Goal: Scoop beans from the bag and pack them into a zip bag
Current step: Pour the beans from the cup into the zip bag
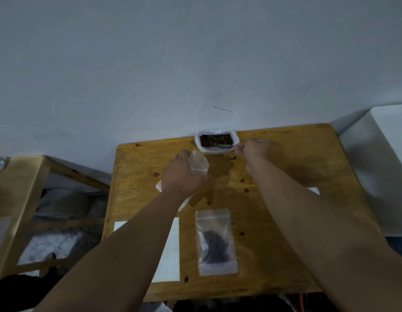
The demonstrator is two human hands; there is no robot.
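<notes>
A white bag (215, 150) full of brown beans (215, 140) stands open at the far edge of the wooden table (274, 199), against the wall. My right hand (254, 148) grips a metal spoon (225, 146) whose bowl lies at the bag's right front rim. My left hand (182, 174) holds a clear empty zip bag (198, 164) upright, just in front and left of the bean bag. A second zip bag (215, 242) with dark beans inside lies flat near the table's front.
A white sheet of paper (170, 251) lies at the front left under my left forearm, more white pieces near my left wrist and at the right edge (313, 190). A wooden frame (22, 199) stands to the left, a white box (384, 163) to the right.
</notes>
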